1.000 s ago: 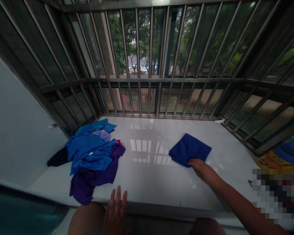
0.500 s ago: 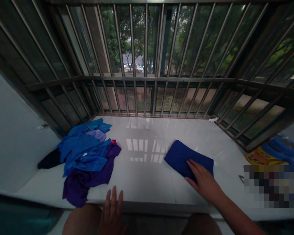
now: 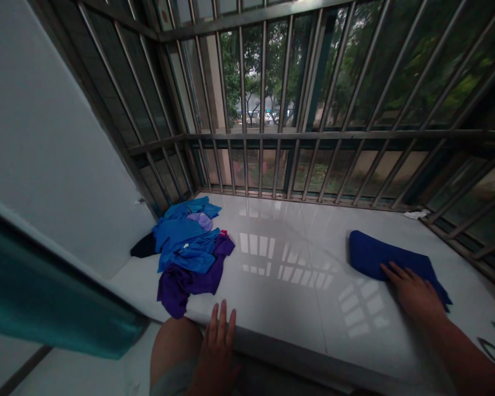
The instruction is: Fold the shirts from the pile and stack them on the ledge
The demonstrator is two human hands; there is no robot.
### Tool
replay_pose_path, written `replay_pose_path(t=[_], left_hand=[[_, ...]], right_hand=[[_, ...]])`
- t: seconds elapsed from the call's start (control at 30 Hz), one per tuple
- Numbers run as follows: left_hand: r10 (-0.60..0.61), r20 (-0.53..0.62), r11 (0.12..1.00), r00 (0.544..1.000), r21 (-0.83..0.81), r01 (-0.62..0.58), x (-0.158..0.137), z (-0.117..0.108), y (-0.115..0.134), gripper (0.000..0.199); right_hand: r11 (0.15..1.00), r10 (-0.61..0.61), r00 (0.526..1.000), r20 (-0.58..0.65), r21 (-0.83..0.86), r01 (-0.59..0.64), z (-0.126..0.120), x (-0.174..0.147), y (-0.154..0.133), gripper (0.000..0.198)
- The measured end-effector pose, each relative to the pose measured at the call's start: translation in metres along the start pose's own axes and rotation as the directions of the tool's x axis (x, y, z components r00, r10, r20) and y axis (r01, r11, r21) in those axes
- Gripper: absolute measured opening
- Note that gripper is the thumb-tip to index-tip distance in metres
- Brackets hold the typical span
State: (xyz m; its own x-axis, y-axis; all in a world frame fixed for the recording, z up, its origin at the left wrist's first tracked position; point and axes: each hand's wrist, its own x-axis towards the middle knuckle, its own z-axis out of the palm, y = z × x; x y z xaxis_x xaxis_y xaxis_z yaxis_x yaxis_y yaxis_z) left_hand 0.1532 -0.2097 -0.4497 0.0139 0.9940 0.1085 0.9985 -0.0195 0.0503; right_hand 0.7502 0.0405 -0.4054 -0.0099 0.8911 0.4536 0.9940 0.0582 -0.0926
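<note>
My right hand (image 3: 416, 294) lies with its fingers stretched flat on a folded dark blue garment (image 3: 390, 257) on the right of the white ledge (image 3: 280, 308). Its thumb is hidden, and the garment's near edge is partly covered by the hand. My left hand (image 3: 219, 335) holds nothing; its fingers are extended at the ledge's front edge, close to my knee. Beyond it on the left is a loose heap of clothes: a bright blue garment (image 3: 187, 242), a purple one (image 3: 177, 283), a small lilac piece (image 3: 202, 221) and a black piece (image 3: 143, 246).
Metal window bars (image 3: 264, 165) enclose the ledge at the back and sides. A white wall (image 3: 66, 137) rises on the left, with a teal curtain (image 3: 58, 297) in front. A crumpled white scrap (image 3: 416, 214) lies in the back right corner.
My view has turned left. The folded garment has slid to the right along the ledge under my right hand, away from the tile seam. My left hand and the heap stay about where they were.
</note>
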Motion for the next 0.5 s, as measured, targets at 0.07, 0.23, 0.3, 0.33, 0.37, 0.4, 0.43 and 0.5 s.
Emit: replay_pose_path(t=[0.07, 0.23, 0.3, 0.33, 0.37, 0.4, 0.43, 0.5], left_hand=[[-0.001, 0.056, 1.000, 0.998, -0.026, 0.003, 0.001, -0.007, -0.003, 0.122], [0.012, 0.085, 0.990, 0.996, -0.142, 0.000, 0.020, -0.040, -0.039, 0.067], [-0.112, -0.017, 0.989, 0.994, -0.102, 0.110, 0.037, -0.054, -0.061, 0.054], [-0.192, -0.069, 0.980, 0.979, -0.064, 0.188, 0.047, -0.060, -0.071, 0.055], [-0.266, -0.103, 0.964, 0.958, -0.030, 0.264, 0.057, -0.065, -0.080, 0.056], [-0.315, -0.108, 0.949, 0.943, -0.006, 0.316, 0.068, -0.069, -0.086, 0.052], [-0.339, -0.084, 0.940, 0.937, 0.006, 0.340, 0.078, -0.072, -0.090, 0.044], [-0.318, 0.006, 0.948, 0.948, -0.032, 0.318, 0.095, -0.077, -0.086, 0.028]], right_hand=[[0.995, 0.074, 0.997, 0.015, -0.065, -0.073, -0.004, 0.007, -0.004, 0.055], [0.992, -0.112, 0.992, -0.061, 0.045, 0.114, -0.004, -0.037, -0.085, 0.058], [0.972, -0.158, 0.981, -0.116, 0.159, 0.175, 0.001, -0.078, -0.128, 0.055], [0.954, -0.198, 0.974, -0.109, 0.205, 0.217, 0.004, -0.102, -0.148, 0.055], [0.940, -0.229, 0.970, -0.084, 0.241, 0.243, 0.008, -0.126, -0.165, 0.056], [0.931, -0.255, 0.965, -0.057, 0.256, 0.261, 0.011, -0.149, -0.181, 0.058], [0.928, -0.276, 0.960, -0.043, 0.249, 0.278, 0.013, -0.170, -0.193, 0.057], [0.935, -0.267, 0.963, -0.035, 0.234, 0.267, 0.016, -0.203, -0.212, 0.055]])
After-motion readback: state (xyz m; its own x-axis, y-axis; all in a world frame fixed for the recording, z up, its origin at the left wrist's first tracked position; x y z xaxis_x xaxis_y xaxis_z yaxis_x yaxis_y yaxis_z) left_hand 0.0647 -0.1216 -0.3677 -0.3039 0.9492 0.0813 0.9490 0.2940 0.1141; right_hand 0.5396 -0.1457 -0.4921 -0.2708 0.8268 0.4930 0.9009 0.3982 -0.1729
